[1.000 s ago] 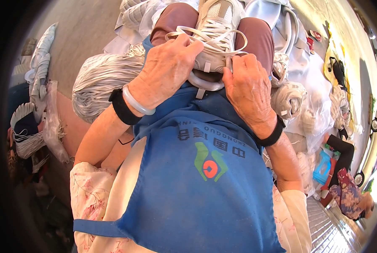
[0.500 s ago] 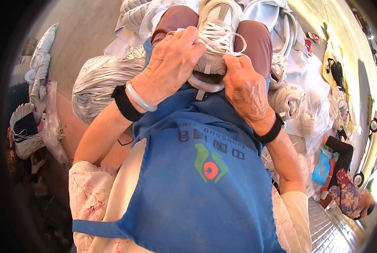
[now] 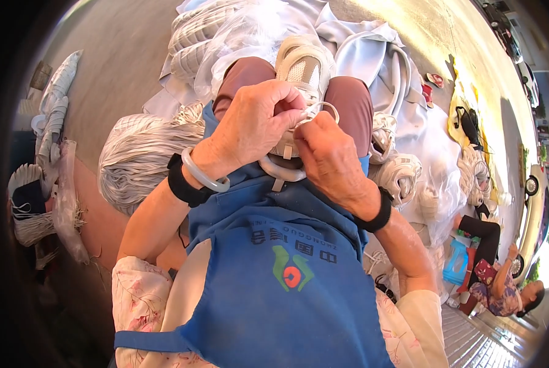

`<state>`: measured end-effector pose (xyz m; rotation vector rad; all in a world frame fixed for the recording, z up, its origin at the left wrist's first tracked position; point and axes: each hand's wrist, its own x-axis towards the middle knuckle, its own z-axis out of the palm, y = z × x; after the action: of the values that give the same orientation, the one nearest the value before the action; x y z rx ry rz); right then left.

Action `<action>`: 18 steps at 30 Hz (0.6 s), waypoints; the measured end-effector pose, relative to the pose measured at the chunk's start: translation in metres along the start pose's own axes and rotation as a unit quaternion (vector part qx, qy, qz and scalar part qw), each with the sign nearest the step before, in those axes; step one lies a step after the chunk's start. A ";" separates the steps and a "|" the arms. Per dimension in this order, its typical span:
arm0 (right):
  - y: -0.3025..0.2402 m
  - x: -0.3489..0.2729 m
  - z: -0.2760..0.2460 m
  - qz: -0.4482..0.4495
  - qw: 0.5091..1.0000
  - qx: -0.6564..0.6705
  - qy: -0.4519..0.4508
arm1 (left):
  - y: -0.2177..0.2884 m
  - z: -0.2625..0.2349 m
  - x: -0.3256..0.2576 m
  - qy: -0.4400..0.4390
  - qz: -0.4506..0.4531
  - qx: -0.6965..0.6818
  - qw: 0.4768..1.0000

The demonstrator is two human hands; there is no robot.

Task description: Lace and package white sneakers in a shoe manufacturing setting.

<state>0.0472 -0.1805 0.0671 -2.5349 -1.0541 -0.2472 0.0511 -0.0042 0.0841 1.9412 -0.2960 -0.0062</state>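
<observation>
A beige and white sneaker (image 3: 305, 69) rests on my lap between my knees, its heel opening toward me. Over its tongue, my left hand (image 3: 253, 122) pinches a pale shoelace (image 3: 328, 105) between thumb and forefinger. My right hand (image 3: 332, 156) is closed on the lace close beside it, and its fingertips are partly hidden. A loop of lace curves above the right fingers. Both hands cover much of the shoe's middle. A blue apron (image 3: 286, 306) lies over my front and lap.
A thick bundle of whitish laces (image 3: 142, 159) lies to my left. More sneakers (image 3: 399, 179) sit at my right on pale sheeting. Clear plastic (image 3: 240, 46) covers items ahead. At the far right are a seated person (image 3: 501, 285), a blue plastic item (image 3: 455, 262) and parked cars.
My hands have come together from the shoe's two sides to its middle, with the lace between them. The view has shifted, and the person at right now sits more upright.
</observation>
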 end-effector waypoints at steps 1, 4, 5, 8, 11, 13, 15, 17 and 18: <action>-0.004 0.005 -0.007 0.043 0.987 0.157 0.008 | 0.001 -0.003 0.001 0.003 -0.005 0.001 1.000; -0.009 0.016 -0.015 0.169 0.894 0.415 -0.020 | -0.001 -0.012 0.007 0.003 -0.059 -0.080 0.995; -0.008 0.021 -0.011 0.208 0.853 0.478 -0.023 | -0.001 -0.016 0.007 0.004 -0.049 -0.074 0.996; 0.000 0.023 0.000 0.264 0.811 0.522 0.003 | -0.009 -0.022 0.003 0.020 -0.037 -0.062 0.997; 0.027 0.012 -0.003 0.212 0.921 0.310 0.107 | -0.010 -0.031 -0.014 0.072 -0.084 -0.088 0.990; 0.051 0.000 -0.009 0.260 0.897 0.324 0.147 | -0.022 -0.046 -0.040 0.046 -0.105 -0.042 0.993; 0.073 -0.011 -0.013 0.308 0.880 0.321 0.169 | -0.038 -0.063 -0.079 0.044 -0.173 0.008 0.984; 0.096 -0.019 -0.013 0.347 0.876 0.294 0.163 | -0.052 -0.074 -0.129 0.088 -0.276 0.017 0.957; 0.101 -0.023 -0.011 0.351 0.873 0.298 0.157 | -0.059 -0.077 -0.159 0.114 -0.324 0.021 0.939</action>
<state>0.1023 -0.2649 0.0416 -2.0308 -0.0168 -0.0933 -0.0793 0.1204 0.0380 1.9791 0.5084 -0.2077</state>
